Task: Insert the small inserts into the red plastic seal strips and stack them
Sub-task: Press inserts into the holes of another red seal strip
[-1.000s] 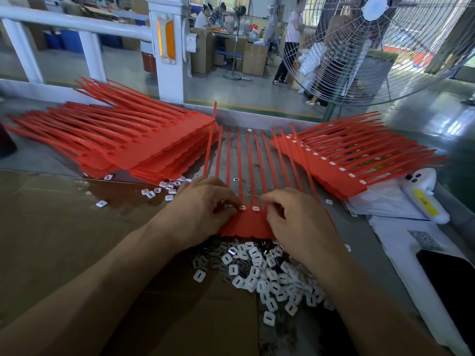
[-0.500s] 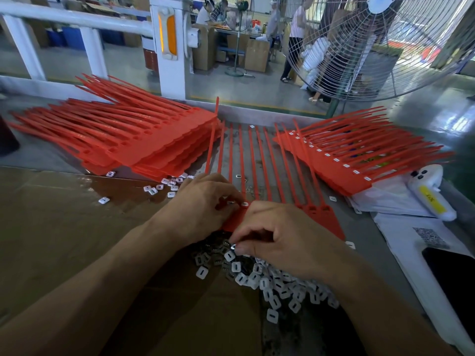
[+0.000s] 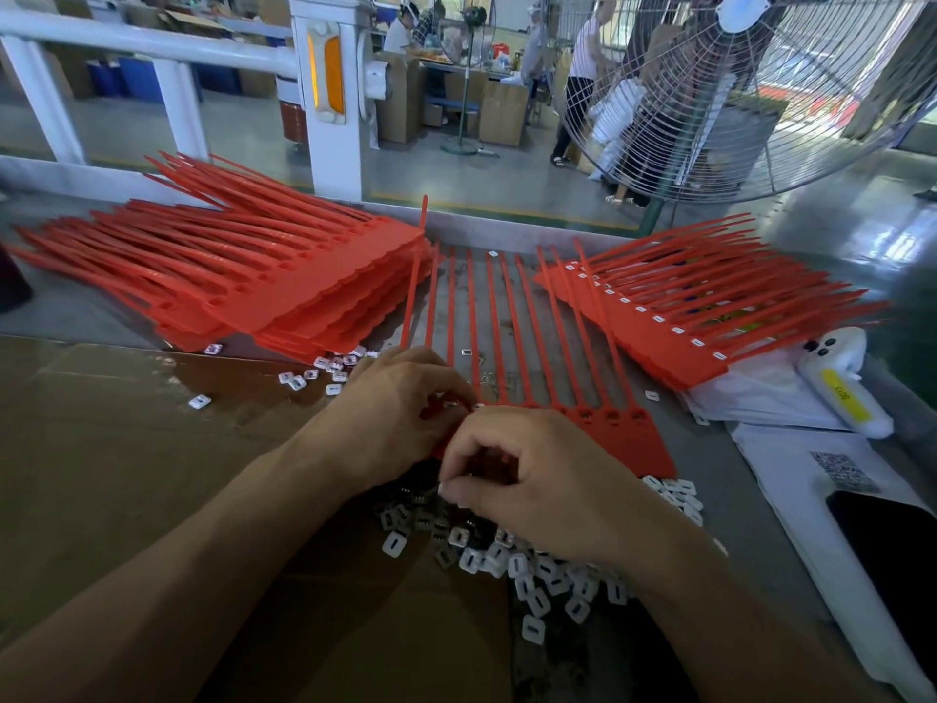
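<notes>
A red sheet of joined seal strips point(image 3: 640, 446) lies in front of me, its thin tails pointing away. My left hand point(image 3: 400, 416) rests on the sheet's left end with fingertips curled down at the insert slots. My right hand point(image 3: 537, 479) hovers over the near edge of the sheet and the pile of small white inserts point(image 3: 537, 565), thumb and fingers curled together as if pinching an insert; the insert itself is hidden. A stack of strip sheets without inserts point(image 3: 304, 291) lies at the left. A stack with white inserts fitted point(image 3: 674, 322) lies at the right.
Loose inserts point(image 3: 324, 372) are scattered near the left stack on brown cardboard point(image 3: 127, 449). A white handheld device point(image 3: 841, 383) lies on white bags at the right, with a dark phone point(image 3: 892, 550) nearer. A large fan point(image 3: 750, 93) stands behind the table.
My right hand has drawn back from the sheet's slots to the insert pile at the near edge, uncovering the right end of the sheet. The left hand stays on the left end.
</notes>
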{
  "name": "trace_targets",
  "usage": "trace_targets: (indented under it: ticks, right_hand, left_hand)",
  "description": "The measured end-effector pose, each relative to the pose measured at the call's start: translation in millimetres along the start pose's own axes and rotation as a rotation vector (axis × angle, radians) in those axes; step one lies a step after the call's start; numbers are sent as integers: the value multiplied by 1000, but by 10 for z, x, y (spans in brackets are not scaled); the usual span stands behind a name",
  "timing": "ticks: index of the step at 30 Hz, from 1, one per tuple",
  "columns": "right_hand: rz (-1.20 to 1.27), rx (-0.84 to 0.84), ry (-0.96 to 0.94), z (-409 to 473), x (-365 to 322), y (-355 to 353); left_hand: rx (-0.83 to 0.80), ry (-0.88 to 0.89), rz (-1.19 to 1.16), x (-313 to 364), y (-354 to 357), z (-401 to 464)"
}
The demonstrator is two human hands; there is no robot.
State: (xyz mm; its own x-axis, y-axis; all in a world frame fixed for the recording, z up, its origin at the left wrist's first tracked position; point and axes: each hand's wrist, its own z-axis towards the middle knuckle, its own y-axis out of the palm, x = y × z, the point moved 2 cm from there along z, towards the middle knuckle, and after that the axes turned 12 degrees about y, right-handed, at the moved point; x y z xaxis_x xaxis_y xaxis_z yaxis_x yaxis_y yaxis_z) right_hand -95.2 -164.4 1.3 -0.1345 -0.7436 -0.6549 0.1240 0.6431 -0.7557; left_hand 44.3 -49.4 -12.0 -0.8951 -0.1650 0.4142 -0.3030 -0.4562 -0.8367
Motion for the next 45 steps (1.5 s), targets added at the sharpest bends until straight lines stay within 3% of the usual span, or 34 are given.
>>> trace_targets:
  ticks: [6, 9, 14, 37, 45]
  right_hand:
    - [252, 350, 194, 67, 287, -196]
    - [268, 447, 323, 97, 482, -278]
    - [237, 464, 405, 158, 602, -285]
    - [-150, 430, 370, 172, 434, -280]
    - [-136, 436, 379, 195, 477, -249]
  left_hand:
    - [-7, 13, 11, -22, 4, -7]
    - [-18, 9, 14, -38, 7, -6]
    - [-20, 9, 18, -30, 7, -9]
    - [-25, 1, 24, -12, 3, -9]
    - [-24, -5, 32, -19, 8, -15]
